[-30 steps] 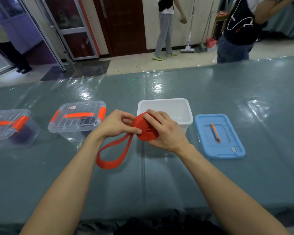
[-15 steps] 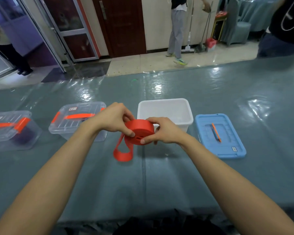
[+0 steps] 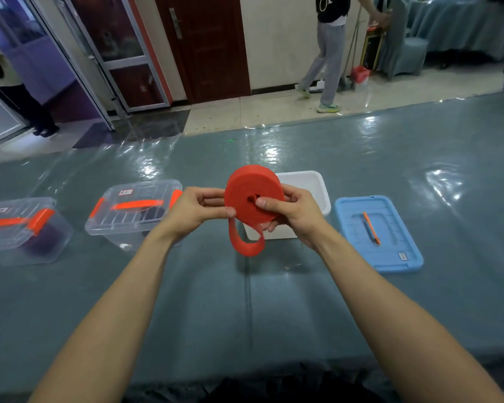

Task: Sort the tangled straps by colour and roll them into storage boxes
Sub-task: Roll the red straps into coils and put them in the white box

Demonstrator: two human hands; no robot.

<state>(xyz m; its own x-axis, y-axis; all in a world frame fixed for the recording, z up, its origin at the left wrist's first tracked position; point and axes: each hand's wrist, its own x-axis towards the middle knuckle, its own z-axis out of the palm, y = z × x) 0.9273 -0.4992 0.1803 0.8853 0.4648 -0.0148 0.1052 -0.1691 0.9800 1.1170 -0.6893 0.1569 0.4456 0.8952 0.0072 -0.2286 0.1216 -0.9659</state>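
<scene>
A red strap [image 3: 252, 187], wound into a thick roll, is held upright in front of me above the table. My right hand [image 3: 296, 215] grips the roll with its thumb over the centre hole. My left hand [image 3: 200, 209] pinches the roll's left edge. A short loose loop of the strap hangs below the roll. Behind the roll stands an open white box [image 3: 317, 187], partly hidden by my hands. Its blue lid [image 3: 390, 248] with an orange handle lies flat to the right.
Two closed clear boxes with orange latches, one [image 3: 128, 210] left of my hands and one [image 3: 21, 231] at the far left, hold dark straps. The table has a shiny grey-blue cover [image 3: 245, 301]. A person [image 3: 329, 48] walks across the floor beyond the table.
The hanging loop of red strap has grown much shorter as the roll thickened. Both hands have lifted the roll higher, in front of the white box.
</scene>
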